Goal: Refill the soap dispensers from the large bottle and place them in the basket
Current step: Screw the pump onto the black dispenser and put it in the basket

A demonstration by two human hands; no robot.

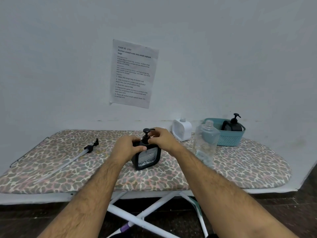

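A black square soap dispenser stands upright in the middle of the board. My left hand grips its top left shoulder. My right hand pinches the black pump head at the neck. A large clear bottle without a cap stands to the right. Behind it a white dispenser with no pump stands near the wall. The teal basket at the back right holds another black dispenser with its pump on.
A loose black pump with a long clear tube lies on the left of the leopard-print ironing board. A printed sheet hangs on the wall. The board's white legs cross below over a dark floor.
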